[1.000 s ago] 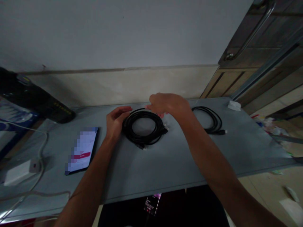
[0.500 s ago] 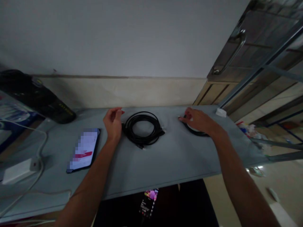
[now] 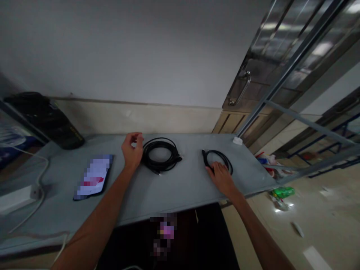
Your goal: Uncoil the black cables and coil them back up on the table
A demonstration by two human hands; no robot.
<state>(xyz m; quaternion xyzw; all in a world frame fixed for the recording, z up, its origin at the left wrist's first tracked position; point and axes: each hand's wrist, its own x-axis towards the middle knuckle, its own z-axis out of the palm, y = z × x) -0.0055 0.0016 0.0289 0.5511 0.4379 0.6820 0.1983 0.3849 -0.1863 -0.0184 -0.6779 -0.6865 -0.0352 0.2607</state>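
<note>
A larger coil of black cable lies on the grey tabletop, its plug ends sticking out at the right and near side. Close to its left edge is my left hand, fingers loosely curled and thumb apart, holding nothing. Farther right lies a smaller coil of black cable with a connector at its upper left. My right hand grips the near side of that smaller coil, its fingers covering part of the loop.
On the left are a phone with a lit screen, a white power adapter with a cord, and a tilted black bottle-like container. A small white object sits by the metal frame post at the right.
My right hand has moved from the far side of the smaller coil to its near side, leaving more of the loop visible. The left hand stays beside the larger coil. The view has shifted right.
</note>
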